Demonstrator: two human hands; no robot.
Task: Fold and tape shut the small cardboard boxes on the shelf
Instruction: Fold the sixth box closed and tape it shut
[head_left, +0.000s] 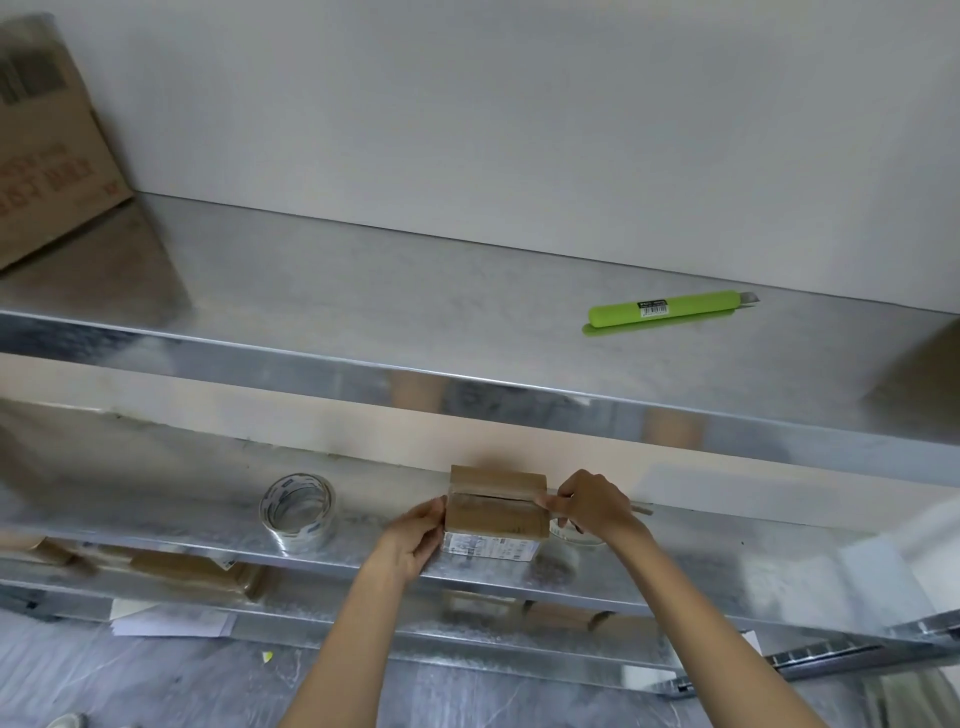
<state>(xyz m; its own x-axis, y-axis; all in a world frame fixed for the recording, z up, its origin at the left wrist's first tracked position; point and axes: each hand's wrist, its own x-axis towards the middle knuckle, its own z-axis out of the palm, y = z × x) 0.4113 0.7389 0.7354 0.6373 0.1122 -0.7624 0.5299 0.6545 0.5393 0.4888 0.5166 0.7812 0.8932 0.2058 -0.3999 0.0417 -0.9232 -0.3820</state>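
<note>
**Both hands on the box, middle shelf**

The box (493, 512) stands on the middle shelf (156, 499), close to its front edge and just in front of the wall (363, 441). Its top flaps are folded down and meet in a seam that runs left to right, with a glossy strip along it. A white printed label covers the face that looks toward the person.

The left hand (415, 535) holds the box by its left side, fingers curled against that face and thumb up at the top edge. The right hand (587, 506) sits at the top right corner, fingers curled, thumb and forefinger pinched together at the right end of the seam. Whether they nip the cardboard itself or a loose end of tape cannot be told.

A tape roll (297, 512) of clear tape stands on edge on the same shelf, near the box on its left and apart from it. A second roll (574, 538) lies just right of the box, partly hidden under the right wrist.

On the upper shelf (363, 291) a green knife (670, 309) lies well to the right, and a big carton (47, 140) stands at the far left against the wall. On the lower shelf (311, 597) there is brown cardboard (176, 571), blurred, and white papers (166, 621) lie below it
</note>
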